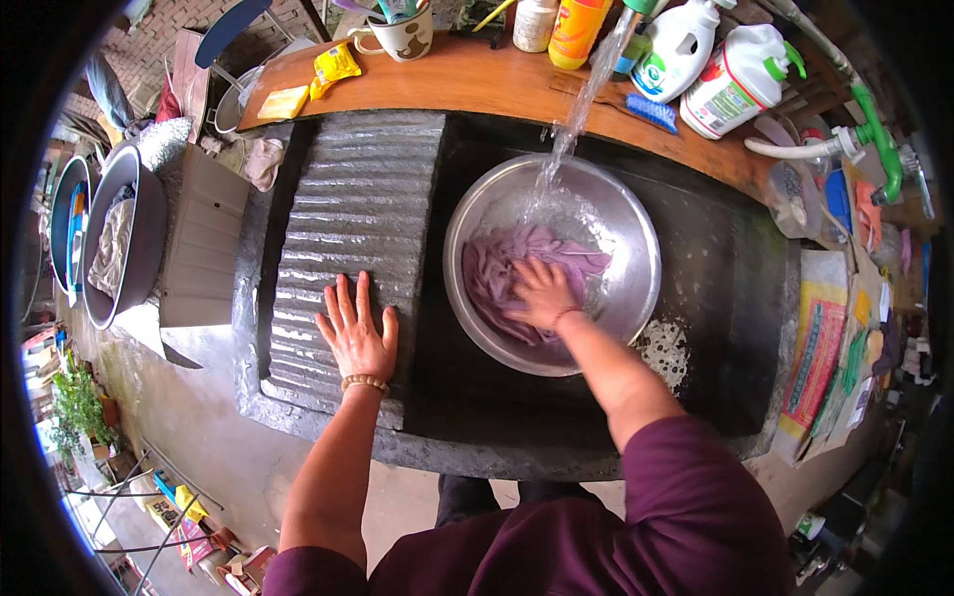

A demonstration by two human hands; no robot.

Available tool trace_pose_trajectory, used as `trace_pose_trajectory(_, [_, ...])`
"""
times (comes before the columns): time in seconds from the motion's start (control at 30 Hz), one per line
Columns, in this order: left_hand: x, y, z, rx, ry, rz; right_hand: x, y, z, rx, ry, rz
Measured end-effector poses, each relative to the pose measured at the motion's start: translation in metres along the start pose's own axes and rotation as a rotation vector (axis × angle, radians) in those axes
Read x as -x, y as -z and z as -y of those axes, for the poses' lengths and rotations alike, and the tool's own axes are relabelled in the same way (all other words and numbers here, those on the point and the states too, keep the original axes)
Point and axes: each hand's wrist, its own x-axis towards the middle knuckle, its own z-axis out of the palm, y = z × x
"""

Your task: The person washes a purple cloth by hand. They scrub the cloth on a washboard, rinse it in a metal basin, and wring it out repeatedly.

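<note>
My left hand point(360, 339) lies flat on the wet ridged washboard slab point(350, 223) of a dark stone sink, fingers spread and holding nothing. My right hand point(542, 294) presses down with spread fingers on a wet mauve cloth point(488, 264). The cloth lies inside a round stainless steel basin point(641, 253), which stands in the sink trough point(715, 298). From a faucet point(639, 4) at the top, a stream of water point(585, 97) pours into the basin's far side. Whether my right fingers grip any fabric is not visible; the palm is hidden.
Along the far wooden shelf point(462, 82) stand a mug point(399, 37), an orange bottle point(575, 30), white detergent jugs point(734, 82) and a blue scrub brush point(652, 113). Yellow soap point(283, 103) lies at its left. Basins with cloth point(123, 238) stand left; cardboard point(812, 357) leans right.
</note>
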Motion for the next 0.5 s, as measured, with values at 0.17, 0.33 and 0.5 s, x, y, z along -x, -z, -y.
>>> trace_pose_trajectory(0.17, [-0.002, 0.004, -0.005, 0.012, 0.008, 0.022, -0.008, 0.012, -0.033, -0.101, -0.516, -0.175])
trace_pose_trajectory(0.33, [0.000, 0.004, -0.002, 0.051, 0.015, 0.004, -0.013, -0.006, -0.029, 0.106, -0.101, -0.104])
trace_pose_trajectory(0.5, [-0.002, 0.007, -0.005, 0.081, -0.007, -0.001, -0.026, -0.012, -0.025, -0.195, -0.412, -0.396])
